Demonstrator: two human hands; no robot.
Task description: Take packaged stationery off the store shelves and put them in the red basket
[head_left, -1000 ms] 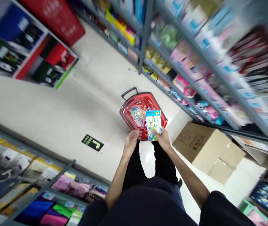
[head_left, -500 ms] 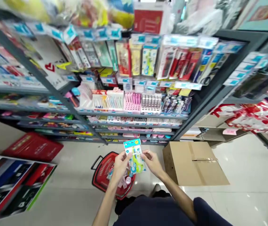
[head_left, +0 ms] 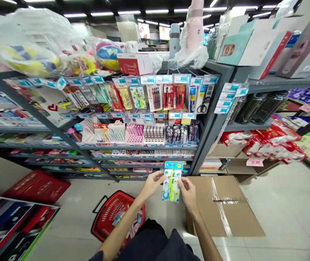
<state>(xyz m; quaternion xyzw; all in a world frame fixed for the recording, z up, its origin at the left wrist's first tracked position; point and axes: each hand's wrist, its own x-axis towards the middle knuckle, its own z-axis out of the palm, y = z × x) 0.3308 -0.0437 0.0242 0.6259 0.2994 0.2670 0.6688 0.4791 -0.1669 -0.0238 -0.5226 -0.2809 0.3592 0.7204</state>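
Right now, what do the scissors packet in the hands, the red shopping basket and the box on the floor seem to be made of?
The scissors packet looks like printed card under glossy clear plastic, judging by its sheen. The red shopping basket looks like moulded plastic, with slotted, shiny walls. The box looks like matte brown cardboard, sealed with glossy clear packing tape.

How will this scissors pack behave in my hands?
The scissors pack is probably light, as the left hand and right hand just pinch its edges. Its glossy plastic may be slippery; the card top may flex.
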